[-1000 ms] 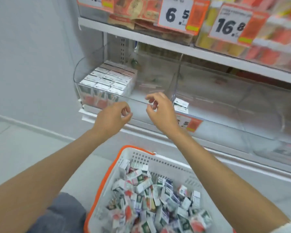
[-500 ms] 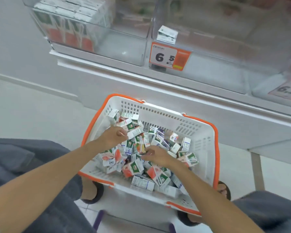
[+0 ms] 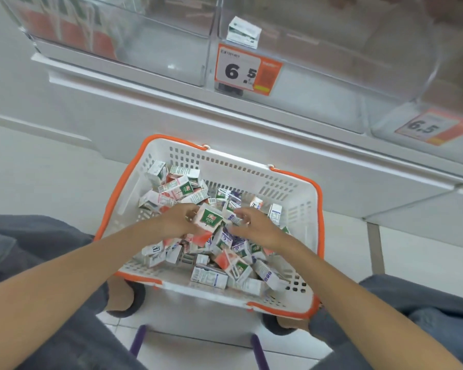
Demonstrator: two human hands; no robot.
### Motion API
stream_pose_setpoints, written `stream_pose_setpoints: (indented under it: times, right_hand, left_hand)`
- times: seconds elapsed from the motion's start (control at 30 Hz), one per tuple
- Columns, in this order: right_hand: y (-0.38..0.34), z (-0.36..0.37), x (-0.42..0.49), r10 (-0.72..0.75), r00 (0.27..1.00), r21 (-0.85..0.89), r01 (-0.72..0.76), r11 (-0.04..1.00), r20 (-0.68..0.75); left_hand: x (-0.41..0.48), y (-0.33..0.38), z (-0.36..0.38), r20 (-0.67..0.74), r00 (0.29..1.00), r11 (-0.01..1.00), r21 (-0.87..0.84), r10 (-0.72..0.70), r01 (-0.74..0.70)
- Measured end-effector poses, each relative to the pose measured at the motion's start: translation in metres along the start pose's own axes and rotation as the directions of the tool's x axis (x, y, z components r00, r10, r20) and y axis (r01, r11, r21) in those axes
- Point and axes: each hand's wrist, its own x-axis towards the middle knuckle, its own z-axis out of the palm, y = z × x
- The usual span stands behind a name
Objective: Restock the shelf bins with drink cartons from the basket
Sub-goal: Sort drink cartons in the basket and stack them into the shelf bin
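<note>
Pink-and-white with a green label, one drink carton point(image 3: 208, 222) is gripped in the left hand point(image 3: 178, 221) over the white basket point(image 3: 251, 180) of loose cartons point(image 3: 209, 276), while the right hand point(image 3: 254, 229) curls beside it, its hold unclear, below the clear shelf bins point(image 3: 332, 62).

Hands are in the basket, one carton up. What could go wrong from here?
Red and purple cartons lie jumbled in the basket; a wrong one might land in the bin stocked with red ones.
The left hand holds the red carton by one end, so it may slip.
The basket seems perched on a small stool and could tip.
</note>
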Motion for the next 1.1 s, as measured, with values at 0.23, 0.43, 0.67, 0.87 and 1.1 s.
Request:
stream_pose_setpoints:
  times: [0.23,0.43,0.67,0.87,1.1]
  right_hand:
    - [0.057,0.057,-0.021,0.246,0.945,-0.394,-0.147,0.907,0.215]
    - [0.011,0.014,-0.007,0.029,0.993,-0.04,-0.033,0.999,-0.111]
    - [-0.094,-0.05,0.002,-0.247,0.951,0.146,0.276,0.95,-0.188]
    - [-0.176,-0.084,0.004,-0.383,0.908,0.244,0.415,0.876,-0.169]
    - [-0.291,-0.135,0.01,-0.536,0.787,0.079,0.582,0.809,-0.305]
  left_hand:
    - [-0.003,-0.005,-0.002,-0.021,1.0,1.0,0.014,-0.016,0.016]
    - [-0.002,-0.002,-0.01,-0.073,0.997,0.974,-0.228,-0.028,0.01]
    - [-0.02,0.055,-0.041,0.03,0.995,0.875,-0.48,0.094,-0.068]
    - [-0.058,0.109,-0.078,-0.057,0.961,0.903,-0.33,0.272,-0.275]
    - [-0.103,0.173,-0.176,-0.371,0.763,0.8,-0.081,0.529,-0.594]
